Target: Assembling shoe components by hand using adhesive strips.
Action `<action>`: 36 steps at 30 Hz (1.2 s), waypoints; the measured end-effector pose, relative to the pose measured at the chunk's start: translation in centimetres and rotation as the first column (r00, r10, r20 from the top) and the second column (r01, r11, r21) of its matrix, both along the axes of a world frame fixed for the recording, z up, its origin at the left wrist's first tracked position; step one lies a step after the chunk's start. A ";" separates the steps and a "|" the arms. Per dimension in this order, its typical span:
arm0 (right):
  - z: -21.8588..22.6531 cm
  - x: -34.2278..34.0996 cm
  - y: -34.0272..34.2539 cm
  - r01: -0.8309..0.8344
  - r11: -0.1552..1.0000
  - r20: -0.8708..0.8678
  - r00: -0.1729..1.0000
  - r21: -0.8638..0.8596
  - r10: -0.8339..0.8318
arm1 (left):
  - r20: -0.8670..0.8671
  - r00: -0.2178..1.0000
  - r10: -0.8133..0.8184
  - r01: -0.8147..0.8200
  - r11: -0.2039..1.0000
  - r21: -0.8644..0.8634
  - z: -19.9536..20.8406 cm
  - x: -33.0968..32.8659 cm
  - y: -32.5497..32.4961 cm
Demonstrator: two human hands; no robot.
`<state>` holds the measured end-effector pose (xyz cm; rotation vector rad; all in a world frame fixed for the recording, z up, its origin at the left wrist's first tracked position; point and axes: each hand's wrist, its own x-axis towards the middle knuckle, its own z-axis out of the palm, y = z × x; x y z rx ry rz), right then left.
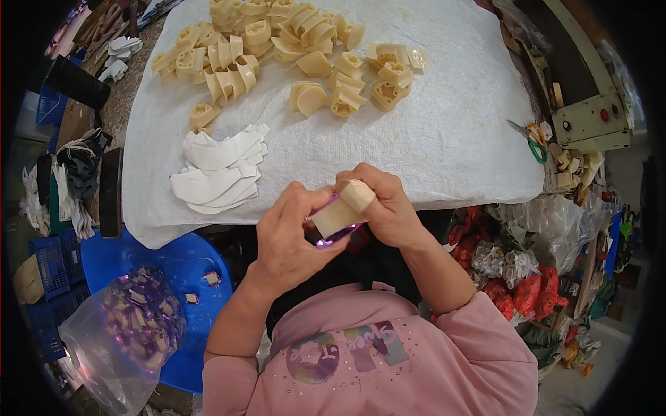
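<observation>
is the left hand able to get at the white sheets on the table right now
Probably yes: the white sheets lie uncovered just ahead and to the left of the left hand, though its fingers hold the purple-edged piece.

- Left hand [286,225] up front, fingers bent, gripping!
- Right hand [390,208] just beside it, fingers curled into a hold!
- Left forearm [236,305] and right forearm [445,274], both bare, angle inward, elbows bent, hands close together before the body!
</observation>
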<state>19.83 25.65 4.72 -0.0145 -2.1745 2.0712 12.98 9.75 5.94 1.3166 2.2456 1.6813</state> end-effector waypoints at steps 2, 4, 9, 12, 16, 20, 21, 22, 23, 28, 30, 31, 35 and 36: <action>-0.3 0.0 0.0 -0.046 0.973 0.013 0.999 -0.225 0.050 | -0.076 0.997 0.002 -0.001 1.000 0.016 0.1 0.0 0.0; -0.3 0.5 0.0 -0.092 0.905 0.022 0.994 -0.415 0.111 | -0.099 0.994 0.043 -0.042 0.999 0.019 0.2 0.4 0.1; -0.7 0.7 -2.1 0.123 0.971 0.017 0.992 -0.207 -0.122 | -0.162 0.977 0.139 -0.124 0.987 0.100 -1.1 0.9 1.1; -2.0 0.4 -2.3 0.175 0.920 0.146 0.980 -0.350 -0.131 | -0.175 0.965 0.194 -0.175 0.978 0.117 -1.8 1.0 1.4; -1.4 0.9 -3.0 0.076 0.767 0.063 0.997 -0.637 -0.046 | -0.125 0.961 0.245 -0.233 0.967 0.103 -1.7 1.4 1.2; -1.3 0.7 -3.5 0.181 0.875 0.068 0.983 -0.448 -0.169 | -0.236 0.922 0.307 -0.284 0.951 0.124 -2.5 1.6 1.7; -1.4 0.6 -3.5 0.219 0.966 0.035 0.976 -0.140 -0.216 | -0.258 0.910 0.326 -0.299 0.944 0.140 -2.8 1.5 1.7; -1.2 0.6 -3.6 0.213 0.967 0.036 0.977 -0.140 -0.210 | -0.279 0.896 0.346 -0.314 0.937 0.155 -2.9 1.4 1.6; -1.1 0.7 -3.8 0.245 0.969 0.047 0.969 -0.034 -0.243 | -0.278 0.894 0.352 -0.320 0.935 0.155 -2.9 1.3 1.6; -1.3 -0.2 -3.9 0.212 0.977 0.066 0.975 -0.019 -0.211 | -0.253 0.910 0.330 -0.332 0.943 0.035 -3.1 0.9 0.3; -0.8 -0.3 -3.3 0.155 0.957 0.177 0.978 -0.247 -0.112 | -0.191 0.920 0.342 -0.339 0.939 0.052 -3.0 0.3 -0.6; -1.3 -0.7 -2.6 0.105 0.972 0.096 0.992 -0.211 -0.086 | -0.124 0.933 0.339 -0.332 0.941 0.073 -3.0 0.2 -1.2; -1.0 -3.3 -2.1 0.033 0.996 -0.083 0.996 0.079 -0.027 | -0.077 0.871 0.485 -0.481 0.874 0.064 -4.7 -0.2 -6.0; -0.9 -4.0 -2.1 0.028 0.954 -0.179 0.983 0.299 0.027 | -0.051 0.843 0.535 -0.535 0.845 0.016 -5.1 -0.1 -7.5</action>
